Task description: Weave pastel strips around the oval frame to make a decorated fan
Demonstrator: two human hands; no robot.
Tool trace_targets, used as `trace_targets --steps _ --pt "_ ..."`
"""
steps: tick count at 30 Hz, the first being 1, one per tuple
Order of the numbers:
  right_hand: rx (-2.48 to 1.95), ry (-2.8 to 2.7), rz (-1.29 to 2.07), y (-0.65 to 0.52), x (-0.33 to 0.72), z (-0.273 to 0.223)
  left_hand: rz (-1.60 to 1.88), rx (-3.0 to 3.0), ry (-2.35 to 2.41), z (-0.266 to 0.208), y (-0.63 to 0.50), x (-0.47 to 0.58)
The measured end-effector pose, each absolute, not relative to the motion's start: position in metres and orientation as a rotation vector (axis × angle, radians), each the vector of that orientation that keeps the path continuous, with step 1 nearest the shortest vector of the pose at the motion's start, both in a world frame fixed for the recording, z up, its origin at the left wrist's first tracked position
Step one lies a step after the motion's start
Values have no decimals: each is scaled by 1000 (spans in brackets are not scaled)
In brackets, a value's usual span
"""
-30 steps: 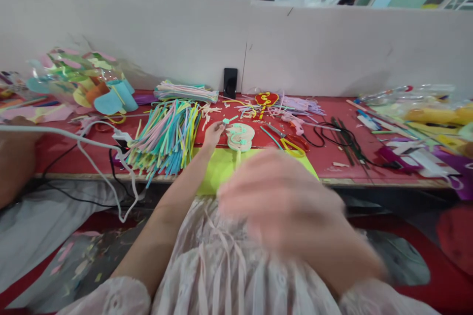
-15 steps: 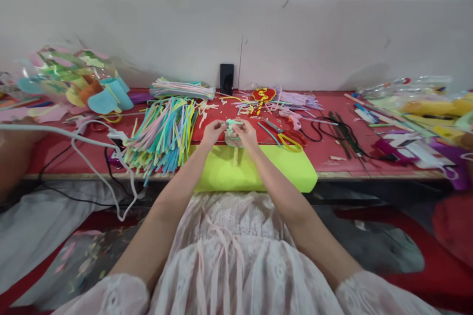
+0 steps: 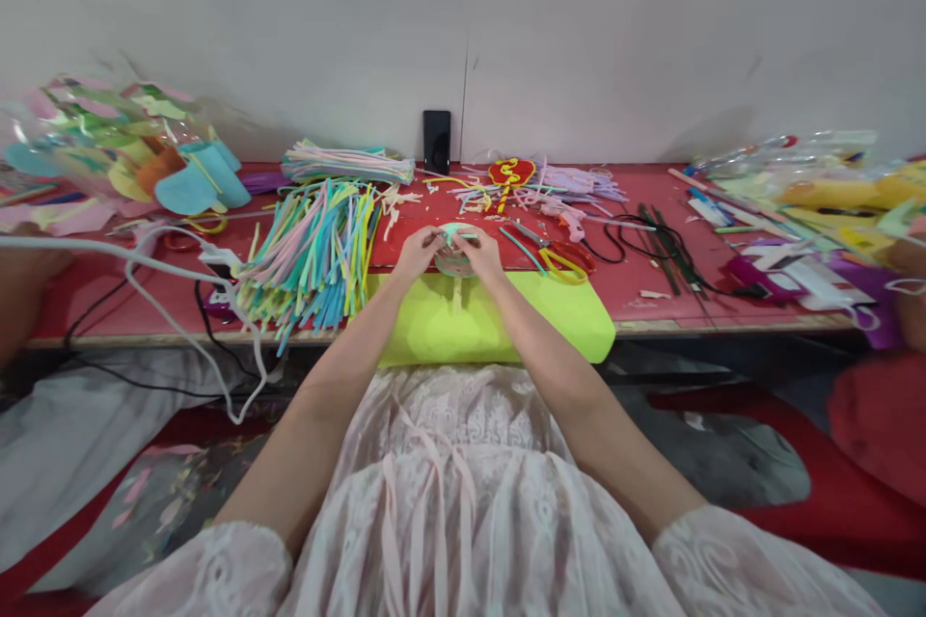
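My left hand (image 3: 418, 252) and my right hand (image 3: 482, 254) meet over the table's front part, fingertips pinched together. Between them is a short pale green pipe cleaner (image 3: 463, 234), its ends partly hidden by my fingers. Just beneath my fingers is a round, pale, see-through-looking disc (image 3: 453, 264). A narrow cream strip (image 3: 457, 295) runs down from it over a bright yellow-green sheet (image 3: 535, 318) at the table edge. To the left lies a large bundle of pastel pipe cleaners (image 3: 318, 255).
Scissors with yellow handles (image 3: 562, 265) and a pink glue gun (image 3: 568, 218) lie right of my hands. A red heart-shaped piece (image 3: 510, 174) lies behind. A black phone (image 3: 437, 143) leans on the white partition (image 3: 289, 48). A white cable (image 3: 195, 284) loops at left.
The whole view has tilted slightly down, so the scene sits higher. Both hands stay together over the disc, with the pale green pipe cleaner still between the fingertips.
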State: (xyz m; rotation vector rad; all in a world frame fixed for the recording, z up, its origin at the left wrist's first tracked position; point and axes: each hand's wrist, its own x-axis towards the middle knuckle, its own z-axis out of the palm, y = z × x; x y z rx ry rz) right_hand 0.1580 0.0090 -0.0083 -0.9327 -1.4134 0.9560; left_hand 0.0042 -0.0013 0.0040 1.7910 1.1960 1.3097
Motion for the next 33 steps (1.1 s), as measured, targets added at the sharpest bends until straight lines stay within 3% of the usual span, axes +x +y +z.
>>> trace_targets --steps 33 --pt "-902 -1360 1031 16 165 -11 1201 1834 1066 3 -5 8"
